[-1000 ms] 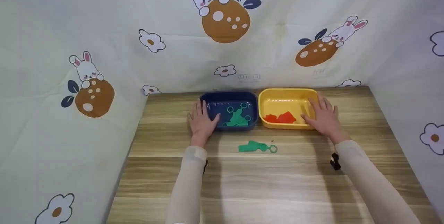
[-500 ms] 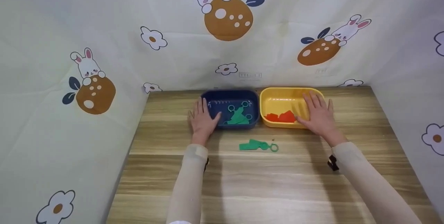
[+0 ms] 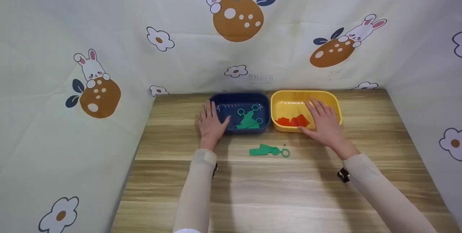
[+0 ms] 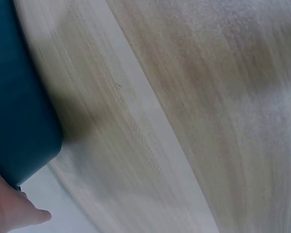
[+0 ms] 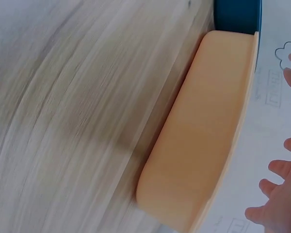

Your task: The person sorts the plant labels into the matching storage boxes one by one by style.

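Observation:
My left hand (image 3: 210, 126) lies at the left end of a navy plastic bin (image 3: 224, 115), fingers spread and thumb over the rim. Several flat green pieces with rings (image 3: 248, 120) lie inside that bin. Over the right part of a yellow bin (image 3: 288, 105) is my right hand (image 3: 325, 126), fingers spread and holding nothing. Flat red pieces (image 3: 299, 120) are heaped near the yellow bin's front wall. In the right wrist view the fingers appear above this bin's rim. One green ringed piece (image 3: 267, 150) lies on the table in front of the bins.
The two bins stand side by side at the back of a wood-grain table (image 3: 281, 193). Behind and at both sides hangs a pale cloth (image 3: 191, 67) printed with rabbits and flowers.
My right hand has moved left from the yellow bin's right end, over the bin toward the red pieces. My left hand stays at the navy bin.

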{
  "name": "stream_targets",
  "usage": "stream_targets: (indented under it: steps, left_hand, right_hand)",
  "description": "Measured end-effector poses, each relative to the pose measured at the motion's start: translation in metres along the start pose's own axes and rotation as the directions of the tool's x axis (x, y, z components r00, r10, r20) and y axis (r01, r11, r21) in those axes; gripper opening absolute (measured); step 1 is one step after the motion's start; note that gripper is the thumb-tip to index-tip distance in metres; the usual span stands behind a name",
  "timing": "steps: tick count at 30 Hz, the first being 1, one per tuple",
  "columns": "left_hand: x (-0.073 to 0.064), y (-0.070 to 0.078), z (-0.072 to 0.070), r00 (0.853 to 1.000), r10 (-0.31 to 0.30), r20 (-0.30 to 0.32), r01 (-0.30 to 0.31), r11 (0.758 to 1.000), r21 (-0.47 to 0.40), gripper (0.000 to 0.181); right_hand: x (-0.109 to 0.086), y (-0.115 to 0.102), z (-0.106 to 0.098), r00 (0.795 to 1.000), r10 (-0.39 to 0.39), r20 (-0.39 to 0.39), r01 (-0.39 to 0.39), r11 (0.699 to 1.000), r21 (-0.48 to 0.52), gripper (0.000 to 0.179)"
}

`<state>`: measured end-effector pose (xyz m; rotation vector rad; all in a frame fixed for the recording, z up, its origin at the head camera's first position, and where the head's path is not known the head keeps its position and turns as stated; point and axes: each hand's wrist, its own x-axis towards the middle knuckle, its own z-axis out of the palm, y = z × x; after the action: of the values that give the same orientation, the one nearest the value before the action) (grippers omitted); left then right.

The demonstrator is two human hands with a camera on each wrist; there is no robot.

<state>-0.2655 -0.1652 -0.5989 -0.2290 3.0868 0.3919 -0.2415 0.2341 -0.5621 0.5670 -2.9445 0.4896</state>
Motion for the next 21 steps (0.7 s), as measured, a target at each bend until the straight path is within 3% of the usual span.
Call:
stream_targets:
  steps: [10, 21]
  left_hand:
    - [0.000, 0.001, 0.000, 1.000, 0.005, -0.006, -0.005, 1.000, 0.017, 0.093]
    - [0.000, -0.001, 0.003, 1.000, 0.004, -0.023, -0.004, 1.000, 0.017, 0.091]
  right_hand:
    - [-0.007, -0.034, -0.001, 0.995, -0.094, 0.036, 0.088, 0.987, 0.135, 0.089]
    - [-0.011, -0.059, 0.009, 0.979, -0.201, 0.043, 0.192, 0.970, 0.147, 0.078]
